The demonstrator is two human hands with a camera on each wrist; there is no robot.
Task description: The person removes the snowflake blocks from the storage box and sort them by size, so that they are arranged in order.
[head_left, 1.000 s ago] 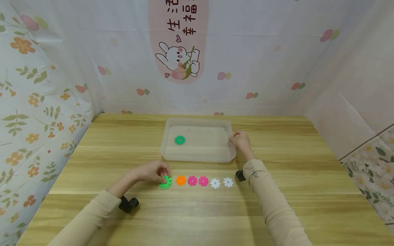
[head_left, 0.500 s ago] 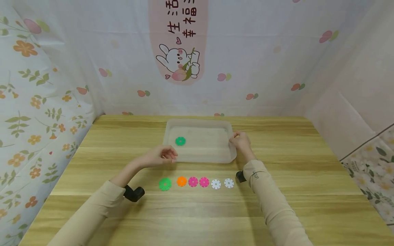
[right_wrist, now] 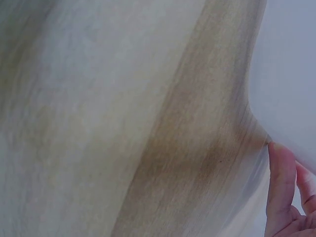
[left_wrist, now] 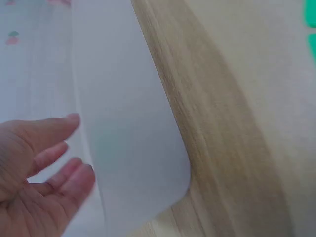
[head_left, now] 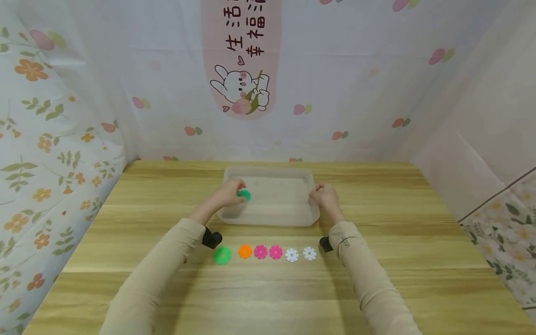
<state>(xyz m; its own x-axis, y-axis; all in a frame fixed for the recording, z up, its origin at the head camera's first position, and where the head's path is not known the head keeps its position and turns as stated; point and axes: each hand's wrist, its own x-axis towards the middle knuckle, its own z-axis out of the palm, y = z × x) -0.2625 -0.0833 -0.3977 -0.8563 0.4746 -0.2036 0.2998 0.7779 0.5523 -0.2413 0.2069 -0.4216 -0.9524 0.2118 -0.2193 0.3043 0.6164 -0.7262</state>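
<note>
A dark green notched plastic disc (head_left: pixel 244 195) lies in the left part of the translucent white tray (head_left: pixel 272 219). My left hand (head_left: pixel 226 194) is over the tray's left side, with thumb and fingers around the disc's near side. The left wrist view shows the fingers (left_wrist: pixel 81 182) and thumb held apart beside the tray wall (left_wrist: pixel 123 98), which hides the disc. My right hand (head_left: pixel 326 197) pinches the tray's right edge. In the right wrist view a finger (right_wrist: pixel 281 173) presses on the tray's outer wall (right_wrist: pixel 291 64).
A row of notched discs lies on the wooden table (head_left: pixel 268 298) in front of the tray: a light green one (head_left: pixel 222 255), an orange one (head_left: pixel 244 251), two pink ones (head_left: pixel 260 252) and two white ones (head_left: pixel 291 255). A patterned cloth (head_left: pixel 335 93) hangs behind.
My left hand let go of the light green disc at the row's left end, then moved up and away into the tray, to the dark green disc. The right hand stays at the tray edge.
</note>
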